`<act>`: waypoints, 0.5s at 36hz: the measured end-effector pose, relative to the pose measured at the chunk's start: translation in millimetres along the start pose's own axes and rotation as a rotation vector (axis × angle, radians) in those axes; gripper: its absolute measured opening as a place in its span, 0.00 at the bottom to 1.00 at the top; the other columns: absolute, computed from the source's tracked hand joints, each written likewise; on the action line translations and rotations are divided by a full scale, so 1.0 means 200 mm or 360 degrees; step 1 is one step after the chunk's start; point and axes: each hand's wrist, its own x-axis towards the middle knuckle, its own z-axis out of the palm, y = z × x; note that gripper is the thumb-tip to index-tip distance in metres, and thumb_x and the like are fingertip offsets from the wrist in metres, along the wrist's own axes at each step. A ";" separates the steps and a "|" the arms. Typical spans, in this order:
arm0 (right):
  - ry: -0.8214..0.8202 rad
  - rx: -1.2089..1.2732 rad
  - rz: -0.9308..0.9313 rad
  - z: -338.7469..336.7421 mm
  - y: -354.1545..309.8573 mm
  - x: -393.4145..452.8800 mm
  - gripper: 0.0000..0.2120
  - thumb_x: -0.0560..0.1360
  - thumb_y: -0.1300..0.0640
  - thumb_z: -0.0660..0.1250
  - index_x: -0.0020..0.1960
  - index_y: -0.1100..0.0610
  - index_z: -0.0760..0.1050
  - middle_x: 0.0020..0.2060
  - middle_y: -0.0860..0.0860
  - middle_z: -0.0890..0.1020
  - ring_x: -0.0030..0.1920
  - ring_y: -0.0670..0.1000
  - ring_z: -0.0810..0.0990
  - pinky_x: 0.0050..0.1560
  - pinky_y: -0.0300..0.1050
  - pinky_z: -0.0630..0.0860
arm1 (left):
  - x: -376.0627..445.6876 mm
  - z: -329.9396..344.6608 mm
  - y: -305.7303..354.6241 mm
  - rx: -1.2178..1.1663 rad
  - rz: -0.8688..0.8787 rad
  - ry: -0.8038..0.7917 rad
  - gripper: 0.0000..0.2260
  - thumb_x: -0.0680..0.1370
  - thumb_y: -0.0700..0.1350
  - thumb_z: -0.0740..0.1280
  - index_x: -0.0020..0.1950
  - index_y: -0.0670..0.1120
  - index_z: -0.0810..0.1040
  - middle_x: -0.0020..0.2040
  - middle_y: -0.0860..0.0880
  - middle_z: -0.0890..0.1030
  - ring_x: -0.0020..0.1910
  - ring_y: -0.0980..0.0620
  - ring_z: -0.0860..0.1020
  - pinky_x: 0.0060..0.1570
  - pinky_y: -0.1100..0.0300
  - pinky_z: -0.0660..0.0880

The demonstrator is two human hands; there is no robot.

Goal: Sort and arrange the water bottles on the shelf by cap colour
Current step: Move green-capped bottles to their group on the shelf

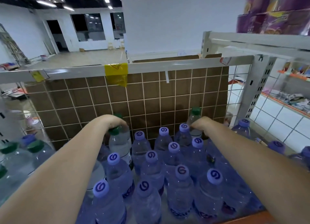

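While both arms reach to the back of the shelf [261,214], its left edge carries a cluster of clear bottles with green caps [35,145], standing upright close together. Beside them, toward the middle and on to the right edge, stand the blue-tinted bottles with purple caps [182,171], packed in rows from the front edge to the back, all upright. A wire grid panel [144,96] backed with brown cardboard closes the back edge, with yellow tape [116,73] on its top rail.

The left hand [111,121] is curled down over a green-capped bottle [120,140] at the back, left of the middle, gripping it around the neck just above its cap; a second green cap shows behind the knuckles. The right hand [201,124] is curled around another green-capped bottle [194,116] at the back right, holding it below the cap, among the purple-capped ones. Its fingers are hidden behind the wrist
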 end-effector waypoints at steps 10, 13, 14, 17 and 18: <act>0.0112 0.0142 0.0064 0.03 0.02 0.04 0.36 0.67 0.54 0.77 0.70 0.61 0.67 0.61 0.59 0.76 0.58 0.59 0.76 0.54 0.49 0.76 | 0.09 -0.01 0.00 -0.0036 -0.0079 -0.0079 0.22 0.80 0.43 0.64 0.69 0.32 0.66 0.66 0.34 0.71 0.68 0.36 0.69 0.67 0.48 0.67; 0.0115 0.0131 0.0030 0.03 0.02 0.04 0.32 0.68 0.55 0.76 0.68 0.61 0.69 0.59 0.59 0.77 0.57 0.59 0.77 0.53 0.48 0.75 | 0.09 -0.02 -0.02 -0.0096 -0.0112 -0.0059 0.23 0.77 0.45 0.69 0.67 0.33 0.69 0.60 0.36 0.73 0.64 0.36 0.72 0.65 0.45 0.69; 0.0115 0.0122 0.0026 0.03 0.02 0.03 0.30 0.69 0.55 0.76 0.67 0.61 0.70 0.58 0.59 0.78 0.56 0.58 0.78 0.53 0.48 0.75 | 0.10 -0.01 -0.02 -0.0120 -0.0113 -0.0046 0.24 0.76 0.44 0.70 0.67 0.34 0.70 0.61 0.36 0.74 0.63 0.36 0.73 0.65 0.45 0.70; 0.0156 0.0090 -0.0034 0.02 0.01 0.01 0.23 0.71 0.55 0.74 0.63 0.61 0.73 0.56 0.58 0.78 0.56 0.58 0.78 0.55 0.49 0.76 | 0.11 -0.01 -0.03 -0.0165 -0.0097 -0.0008 0.24 0.74 0.45 0.73 0.66 0.35 0.71 0.61 0.36 0.75 0.61 0.37 0.74 0.62 0.45 0.72; 0.0183 0.0083 -0.0057 0.02 0.01 0.00 0.21 0.72 0.55 0.73 0.62 0.61 0.73 0.56 0.58 0.79 0.56 0.58 0.78 0.55 0.49 0.75 | 0.12 -0.01 -0.04 -0.0178 -0.0088 0.0006 0.24 0.74 0.45 0.72 0.65 0.35 0.70 0.60 0.36 0.75 0.61 0.37 0.74 0.62 0.45 0.72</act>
